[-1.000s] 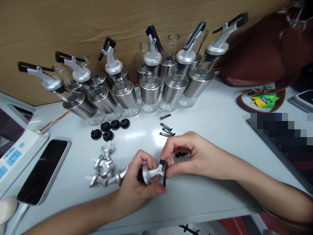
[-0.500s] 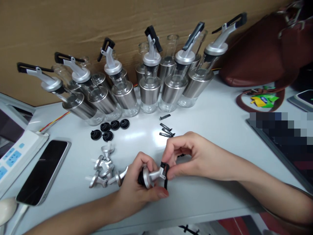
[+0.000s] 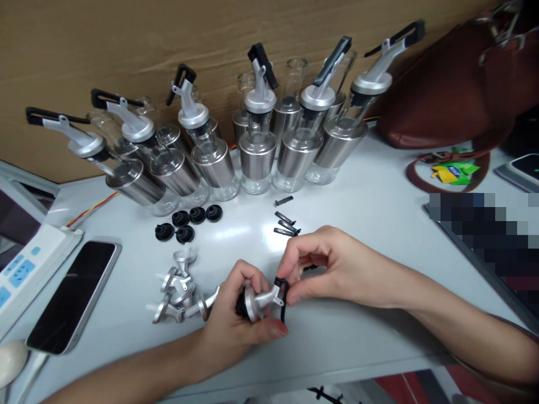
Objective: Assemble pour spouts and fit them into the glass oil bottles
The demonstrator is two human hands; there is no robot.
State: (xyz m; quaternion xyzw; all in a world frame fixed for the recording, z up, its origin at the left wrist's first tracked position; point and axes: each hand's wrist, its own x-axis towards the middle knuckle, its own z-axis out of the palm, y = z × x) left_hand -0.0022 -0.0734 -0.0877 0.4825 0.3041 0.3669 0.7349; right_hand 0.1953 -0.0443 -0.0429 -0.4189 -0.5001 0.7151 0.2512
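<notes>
A silver pourer spout [image 3: 256,303] with a black stopper base is wrapped in the fingers of my left hand [image 3: 236,320], tilted with its tip to the right. At that tip sits a black flip lid [image 3: 283,297], pinched between the thumb and index finger of my right hand [image 3: 320,269]. Several loose silver spouts [image 3: 179,286] lie left of my left hand. Beyond them are several black rubber stoppers [image 3: 185,219]. Thin black lid pieces [image 3: 287,224] rest behind my right hand, some partly hidden by it.
Glass bottles with steel sleeves [image 3: 257,157] stand in rows at the back, the front ones topped with pourers. A phone [image 3: 73,297] and a power strip [image 3: 33,269] lie at left. A brown bag [image 3: 442,90] and a dark, pixelated object [image 3: 484,252] are at right.
The view has shifted very slightly. Both hands keep the same hold on the spout and lid, with only a slight movement of the lid.
</notes>
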